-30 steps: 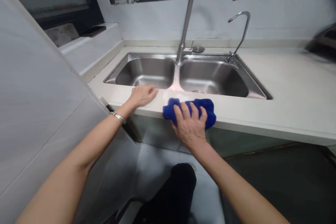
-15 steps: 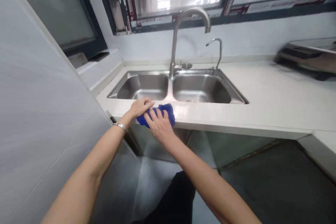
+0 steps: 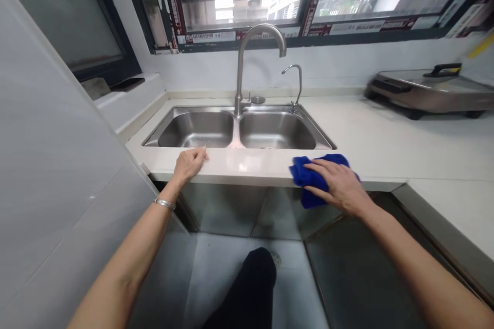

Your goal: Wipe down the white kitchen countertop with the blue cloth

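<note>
Here | blue cloth [image 3: 311,180] beneath right fingers [image 3: 318,169], clamped on it | left fingers [image 3: 199,156] curled together

A: Vantage?
B: Single camera, worn on the person's head, facing forward and down across the bench [image 3: 386,139].
A: How close?
B: Near. Forearms [image 3: 135,247] run in from the lower left and lower right; left hand [image 3: 190,163] and right hand [image 3: 343,185] fall a little below mid-height.
A: Tilt?
B: Steep. Floor [image 3: 216,267] and wearer's own leg [image 3: 250,288] at bottom; window [image 3: 247,15] across the top, cut by the frame.
A: Centre?
B: Double sink [image 3: 236,136], seen from its front side and above.
A: Flanks?
B: Pale wall [image 3: 57,139] close on the left; bench runs off right.
</note>
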Tool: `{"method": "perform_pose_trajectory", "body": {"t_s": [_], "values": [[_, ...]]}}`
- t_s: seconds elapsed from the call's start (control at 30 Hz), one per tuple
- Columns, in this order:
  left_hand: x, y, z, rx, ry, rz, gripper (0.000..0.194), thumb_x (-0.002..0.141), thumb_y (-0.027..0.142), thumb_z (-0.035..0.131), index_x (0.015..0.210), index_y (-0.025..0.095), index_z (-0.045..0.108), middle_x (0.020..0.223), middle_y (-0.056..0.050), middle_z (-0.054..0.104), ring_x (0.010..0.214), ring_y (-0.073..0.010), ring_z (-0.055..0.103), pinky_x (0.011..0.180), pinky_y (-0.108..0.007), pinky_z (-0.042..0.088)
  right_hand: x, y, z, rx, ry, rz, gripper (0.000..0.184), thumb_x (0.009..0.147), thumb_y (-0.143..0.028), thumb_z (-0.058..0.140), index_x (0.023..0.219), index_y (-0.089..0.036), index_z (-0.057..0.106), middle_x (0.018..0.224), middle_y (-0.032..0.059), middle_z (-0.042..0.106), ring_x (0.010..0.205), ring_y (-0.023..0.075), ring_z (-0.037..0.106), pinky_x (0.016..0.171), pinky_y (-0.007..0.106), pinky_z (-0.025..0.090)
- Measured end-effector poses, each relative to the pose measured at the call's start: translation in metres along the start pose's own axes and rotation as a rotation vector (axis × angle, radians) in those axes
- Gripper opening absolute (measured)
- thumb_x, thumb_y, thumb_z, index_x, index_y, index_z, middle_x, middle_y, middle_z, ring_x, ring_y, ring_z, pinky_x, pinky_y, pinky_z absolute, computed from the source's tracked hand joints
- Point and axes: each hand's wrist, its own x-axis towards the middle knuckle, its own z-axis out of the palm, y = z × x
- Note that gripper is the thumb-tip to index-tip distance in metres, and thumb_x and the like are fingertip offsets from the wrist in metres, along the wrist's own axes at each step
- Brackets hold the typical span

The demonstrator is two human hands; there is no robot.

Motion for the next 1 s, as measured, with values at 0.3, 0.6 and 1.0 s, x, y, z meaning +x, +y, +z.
{"method": "perform_pose_trajectory", "body": {"t_s": [0.3, 0.6, 1.0], "values": [[-0.004, 0.006, 0.006, 0.22, 0.017, -0.053, 0.049, 0.095, 0.056, 0.041, 0.079, 0.026, 0.077, 0.067, -0.002, 0.067, 0.072, -0.0214, 0.06, 0.068, -0.031, 0.037, -0.018, -0.012, 0.003, -0.268, 0.093, 0.087, 0.053, 0.099, -0.049, 0.049, 0.139, -0.014, 0.05, 0.139, 0.0209, 0.057, 0.126, 0.0364, 0.05, 0.105, 0.053, 0.032], [-0.031, 0.045, 0.046, -0.013, 0.231, 0.402, 0.034, 0.089, 0.035, 0.052, 0.115, 0.017, 0.064, 0.099, -0.008, 0.07, 0.089, -0.0205, 0.064, 0.086, -0.034, 0.052, 0.065, -0.146, 0.014, -0.155, 0.009, 0.122, 0.055, 0.095, -0.046, 0.053, 0.14, -0.013, 0.052, 0.138, 0.0225, 0.055, 0.12, 0.0398, 0.045, 0.099, 0.056, 0.032], [-0.062, 0.1, 0.129, 0.031, -0.004, 0.677, 0.057, 0.099, 0.043, 0.036, 0.152, 0.022, 0.041, 0.157, -0.012, 0.045, 0.147, -0.0237, 0.038, 0.125, -0.051, 0.022, 0.085, -0.139, 0.036, 0.12, -0.086, -0.012, 0.074, 0.091, -0.037, 0.055, 0.157, -0.013, 0.033, 0.164, 0.0192, 0.028, 0.153, 0.0347, 0.017, 0.12, 0.054, 0.022]]}}
